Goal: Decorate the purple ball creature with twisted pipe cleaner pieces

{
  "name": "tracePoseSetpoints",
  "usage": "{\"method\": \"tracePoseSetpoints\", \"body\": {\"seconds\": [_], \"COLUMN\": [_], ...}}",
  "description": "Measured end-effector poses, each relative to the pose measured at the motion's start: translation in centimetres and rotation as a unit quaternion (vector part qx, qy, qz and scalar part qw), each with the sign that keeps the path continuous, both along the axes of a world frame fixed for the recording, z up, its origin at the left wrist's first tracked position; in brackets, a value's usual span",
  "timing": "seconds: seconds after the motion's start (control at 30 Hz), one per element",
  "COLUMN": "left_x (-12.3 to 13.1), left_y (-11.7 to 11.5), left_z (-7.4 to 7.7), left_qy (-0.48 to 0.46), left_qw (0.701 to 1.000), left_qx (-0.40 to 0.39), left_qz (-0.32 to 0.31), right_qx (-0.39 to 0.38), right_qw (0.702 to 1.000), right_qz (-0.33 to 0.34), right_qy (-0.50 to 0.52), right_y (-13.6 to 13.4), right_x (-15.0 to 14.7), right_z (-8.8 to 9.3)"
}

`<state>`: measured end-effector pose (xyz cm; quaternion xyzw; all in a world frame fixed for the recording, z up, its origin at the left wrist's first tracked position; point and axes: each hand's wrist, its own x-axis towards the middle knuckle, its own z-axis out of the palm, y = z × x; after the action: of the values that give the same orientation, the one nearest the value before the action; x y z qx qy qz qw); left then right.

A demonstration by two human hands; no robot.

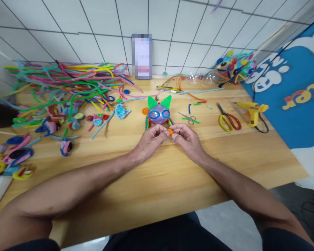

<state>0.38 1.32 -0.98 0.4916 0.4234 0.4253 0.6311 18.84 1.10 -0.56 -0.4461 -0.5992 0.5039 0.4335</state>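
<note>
Orange piece (170,132), small, pinched by left hand (154,138) and right hand (187,138) at once, clamped from either side between thumbs and fingers, just in front of the purple figure (159,107). Left of the figure, an orange spiral (146,111); right of it, small scissors (191,120); farther right, large scissors (229,120), then a glue gun (254,113); behind it, an upright phone (142,57).

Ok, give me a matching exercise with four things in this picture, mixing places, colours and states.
Things:
1. Glue gun
2. Phone
3. Small orange piece
4. Pointed ears on the figure

Matches:
A. Propped upright against the tiled wall
B. Green
C. Held by left hand and right hand
D. Mostly yellow

Right pairs: 1-D, 2-A, 3-C, 4-B
</note>
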Motion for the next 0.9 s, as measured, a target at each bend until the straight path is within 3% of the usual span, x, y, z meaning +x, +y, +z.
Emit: {"method": "tracePoseSetpoints", "body": {"seconds": [0.3,0.9], "left_x": [-0.10,-0.38], "left_y": [0.22,0.28], "left_z": [0.59,0.66], "left_qy": [0.038,0.047], "left_qw": [0.999,0.998], "left_qx": [0.007,0.020], "left_qz": [-0.015,-0.028], "right_qx": [-0.009,0.078], "right_qw": [1.000,0.994], "right_qz": [0.004,-0.030], "right_qy": [0.001,-0.068], "right_y": [0.13,0.27], "right_x": [-0.10,0.37], "right_z": [0.15,-0.39]}}
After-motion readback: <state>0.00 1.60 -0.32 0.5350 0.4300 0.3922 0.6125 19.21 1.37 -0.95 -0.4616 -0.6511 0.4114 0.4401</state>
